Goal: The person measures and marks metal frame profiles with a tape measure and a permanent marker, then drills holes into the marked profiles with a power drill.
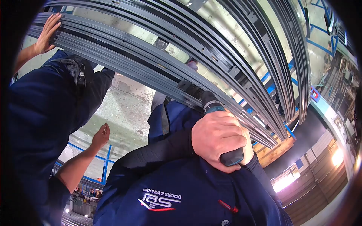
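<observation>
A cordless drill [214, 107] with a black chuck and a teal band points away from my body toward a dark grey metal profile [151, 77]. Its nose is at the profile beside a small black bracket [190, 89]; whether the bit touches is hidden. My left hand [217, 135] is wrapped over the drill's body, near its black rear end. Partly covered behind it, my right hand [247, 147] closes round the drill from the other side. Most of its fingers are out of sight.
More long metal profiles [260, 56] with brackets lie side by side beyond. A wooden block [273, 150] sits under their ends at right. A co-worker stands at left, one hand [46, 34] on the profiles, the other hand [101, 136] hanging free. Blue frames [106, 162] stand behind.
</observation>
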`<state>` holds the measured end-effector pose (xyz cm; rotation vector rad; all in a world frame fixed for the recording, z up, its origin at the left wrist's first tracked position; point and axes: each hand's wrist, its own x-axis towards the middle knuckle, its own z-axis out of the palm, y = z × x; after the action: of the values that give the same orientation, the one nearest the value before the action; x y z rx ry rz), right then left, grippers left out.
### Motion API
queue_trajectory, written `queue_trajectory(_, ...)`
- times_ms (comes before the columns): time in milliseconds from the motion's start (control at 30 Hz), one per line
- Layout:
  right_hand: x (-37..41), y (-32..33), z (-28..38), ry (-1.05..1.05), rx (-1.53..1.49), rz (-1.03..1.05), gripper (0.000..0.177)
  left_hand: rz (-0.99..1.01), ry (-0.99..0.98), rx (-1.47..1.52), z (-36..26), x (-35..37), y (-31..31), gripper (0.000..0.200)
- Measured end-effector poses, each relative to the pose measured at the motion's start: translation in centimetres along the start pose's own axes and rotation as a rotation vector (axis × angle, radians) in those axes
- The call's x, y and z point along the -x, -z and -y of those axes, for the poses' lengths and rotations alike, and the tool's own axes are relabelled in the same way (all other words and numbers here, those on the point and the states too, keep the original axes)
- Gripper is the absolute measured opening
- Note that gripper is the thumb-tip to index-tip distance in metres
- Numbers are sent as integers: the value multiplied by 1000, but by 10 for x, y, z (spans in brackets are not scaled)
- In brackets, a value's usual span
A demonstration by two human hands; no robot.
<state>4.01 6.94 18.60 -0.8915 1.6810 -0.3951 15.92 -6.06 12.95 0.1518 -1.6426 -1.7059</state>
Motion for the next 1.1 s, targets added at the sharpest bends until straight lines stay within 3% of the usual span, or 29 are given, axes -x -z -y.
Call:
queue_trajectory(433,-3,1,0,-13,-56,-69,84,7,-5,4,6,0,-6,44)
queue_trajectory(533,-4,6,2,-125,-123,6,84,0,-3,-6,7,0,-7,44)
queue_trajectory(667,-7,11,7,-26,-19,19,80,-9,-1,16,7,0,-7,45)
queue_trajectory(867,-2,12,10,-93,-117,-17,77,-18,-7,5,7,-5,-6,46)
queue_trajectory(1000,-9,15,-1,134,5,19,50,-53,-32,-13,10,0,-9,47)
queue_trajectory(1100,-14,17,7,74,-1,9,44,-57,-14,-33,7,0,-9,45)
